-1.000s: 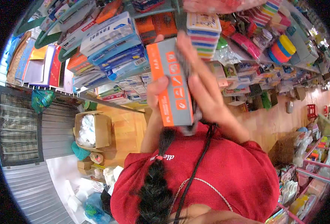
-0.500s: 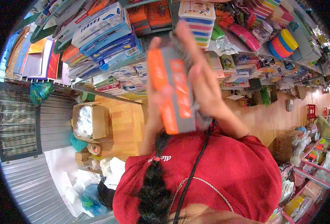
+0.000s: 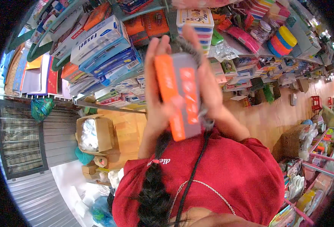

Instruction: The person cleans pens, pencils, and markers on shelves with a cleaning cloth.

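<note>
An orange and grey box [image 3: 178, 98] is held upright in front of my chest, between both hands. My left hand [image 3: 155, 83] presses along its orange side, with the thumb across its face. On its grey side lies my right hand [image 3: 210, 83], with a fuzzy dark grey item [image 3: 187, 47] between that palm and the box; what this item is, I cannot make out. Both hands and the box are somewhat blurred. Beyond them stand a stack of blue and white boxes [image 3: 102, 49] and a stack of colourful lidded containers [image 3: 195, 22].
Shelves of packaged goods [image 3: 246, 72] run across the front. An open cardboard box [image 3: 95, 132] with white contents stands on the wooden floor at the left. A rack with pink edges [image 3: 320, 166] is at the right, near a red crate [image 3: 316, 103].
The orange and grey box has moved slightly down and to the right in view, along with my left hand. Both hands still hold it. The view of the surroundings has shifted a little.
</note>
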{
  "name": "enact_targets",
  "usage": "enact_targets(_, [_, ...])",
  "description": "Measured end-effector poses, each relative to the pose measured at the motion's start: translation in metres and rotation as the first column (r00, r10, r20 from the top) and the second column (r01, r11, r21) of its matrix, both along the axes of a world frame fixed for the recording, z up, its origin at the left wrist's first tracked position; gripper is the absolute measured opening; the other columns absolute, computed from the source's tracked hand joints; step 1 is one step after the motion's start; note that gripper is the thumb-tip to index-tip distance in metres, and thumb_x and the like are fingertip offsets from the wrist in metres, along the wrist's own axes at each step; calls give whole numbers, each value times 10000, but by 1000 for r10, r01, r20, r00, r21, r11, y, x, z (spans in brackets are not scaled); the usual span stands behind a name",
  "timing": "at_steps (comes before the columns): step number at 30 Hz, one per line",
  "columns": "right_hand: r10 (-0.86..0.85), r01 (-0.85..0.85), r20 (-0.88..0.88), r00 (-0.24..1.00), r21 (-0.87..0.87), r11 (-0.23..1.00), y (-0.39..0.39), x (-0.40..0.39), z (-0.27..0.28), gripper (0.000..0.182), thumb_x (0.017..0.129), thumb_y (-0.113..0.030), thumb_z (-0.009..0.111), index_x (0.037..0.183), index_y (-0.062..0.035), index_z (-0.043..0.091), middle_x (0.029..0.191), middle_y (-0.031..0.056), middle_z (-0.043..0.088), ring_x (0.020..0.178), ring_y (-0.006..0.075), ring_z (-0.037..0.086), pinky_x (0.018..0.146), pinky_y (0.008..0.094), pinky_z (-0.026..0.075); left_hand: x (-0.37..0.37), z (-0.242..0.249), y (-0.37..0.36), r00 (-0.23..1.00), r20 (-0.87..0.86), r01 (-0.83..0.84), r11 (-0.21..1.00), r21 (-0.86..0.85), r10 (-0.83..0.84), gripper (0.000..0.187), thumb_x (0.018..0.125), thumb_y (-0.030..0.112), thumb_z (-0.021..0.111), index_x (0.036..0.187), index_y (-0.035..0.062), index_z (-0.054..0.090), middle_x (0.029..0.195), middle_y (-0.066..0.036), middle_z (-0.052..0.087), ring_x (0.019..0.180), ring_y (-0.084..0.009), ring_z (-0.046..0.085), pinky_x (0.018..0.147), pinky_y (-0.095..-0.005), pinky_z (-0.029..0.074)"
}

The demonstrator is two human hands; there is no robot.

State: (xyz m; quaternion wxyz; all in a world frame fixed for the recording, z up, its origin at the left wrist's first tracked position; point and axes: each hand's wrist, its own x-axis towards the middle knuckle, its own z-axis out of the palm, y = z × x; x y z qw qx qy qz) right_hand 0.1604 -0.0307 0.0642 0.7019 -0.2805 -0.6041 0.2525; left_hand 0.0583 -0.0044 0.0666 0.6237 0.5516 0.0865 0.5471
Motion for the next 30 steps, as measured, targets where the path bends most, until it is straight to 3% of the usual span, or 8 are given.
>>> enact_targets(4, [223,-546,-653,724,-345,763,29,8,-17,581,897,-422,324,1304,-11,270,1315,120,335,1188,203,356,987,312,279,-4,4,0,918,-229,-160,830,534,324,1008,564,360,658,1338,10,115,1383,-188,159,1262,-273,223,999,-383,252])
enact_targets(10, [466,-791,-758,456,-105,603,6,-2,-26,600,878,-491,331,1260,-28,349,1216,102,448,1104,185,446,938,312,351,0,10,19,953,-158,-223,950,217,260,826,626,253,616,1305,4,217,1349,-176,254,1224,-249,292,994,-341,253])
enact_targets(12, [136,-437,-493,860,-571,695,-6,-5,-23,632,860,-519,351,1255,-25,356,1205,107,455,1107,185,440,937,305,343,-5,4,29,943,-223,-182,944,276,247,733,689,119,604,1292,-17,212,1304,-170,287,1168,-263,341,979,-364,256])
enact_targets(15, [135,-362,-368,920,-665,653,-9,5,-25,652,809,-499,475,1237,-17,374,1181,104,472,1080,187,456,920,299,340,-5,1,30,847,-424,-177,922,345,321,588,816,269,520,1262,-34,285,1274,-185,346,1206,-305,303,1007,-382,182])
enact_targets(21, [83,-491,-750,656,-340,802,-2,-6,-43,632,818,-459,438,1273,-39,311,1192,148,454,1068,251,481,921,382,385,-17,4,32,867,-262,-253,828,501,424,563,893,423,303,1206,-37,390,1265,-179,372,1193,-285,331,994,-363,211])
enact_targets(23, [292,-624,-803,519,-123,772,0,-3,-41,692,797,-519,418,1288,-51,278,1198,164,438,1063,296,476,895,408,405,-19,-7,31,938,-147,-252,910,330,314,674,824,527,406,1221,-18,376,1287,-202,323,1204,-291,312,996,-374,210])
enact_targets(27, [507,-715,-783,360,117,689,2,8,-44,732,779,-575,396,1287,-63,269,1227,166,405,1099,335,435,918,422,383,-22,-34,30,912,-154,-161,677,718,381,1083,578,561,689,1338,29,133,1355,-235,177,1257,-361,191,1009,-450,149])
enact_targets(30, [84,-437,-912,402,-111,892,-7,-9,-25,717,776,-608,393,1249,-75,315,1182,144,456,1058,291,488,917,418,390,13,-47,-2,918,-140,-239,800,550,371,1048,613,602,624,1359,99,87,1388,-190,118,1242,-326,256,1025,-429,174])
